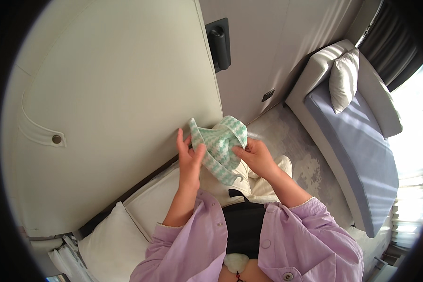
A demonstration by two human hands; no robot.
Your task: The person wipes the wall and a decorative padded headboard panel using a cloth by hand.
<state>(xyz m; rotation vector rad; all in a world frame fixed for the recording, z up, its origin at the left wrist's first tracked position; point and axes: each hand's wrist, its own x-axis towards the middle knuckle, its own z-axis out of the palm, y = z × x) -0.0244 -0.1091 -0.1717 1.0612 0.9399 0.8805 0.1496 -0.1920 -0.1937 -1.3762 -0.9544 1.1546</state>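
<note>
A green-and-white patterned cloth (220,149) hangs bunched between my two hands, its edges curled. My left hand (190,158) grips its left edge, with the thumb in front and one finger sticking up away from it. My right hand (255,157) pinches the right side between thumb and fingers. Just beyond my left hand rises a large cream padded headboard (127,88). Below the cloth show cream trousers (245,176), partly covered by it.
A white pillow (113,243) and a white mattress (158,194) lie along the headboard's foot. A black wall lamp (220,47) is mounted beside the headboard. To the right stands a grey-blue chaise (356,151) with a pale cushion (344,81), over a patterned carpet (303,151).
</note>
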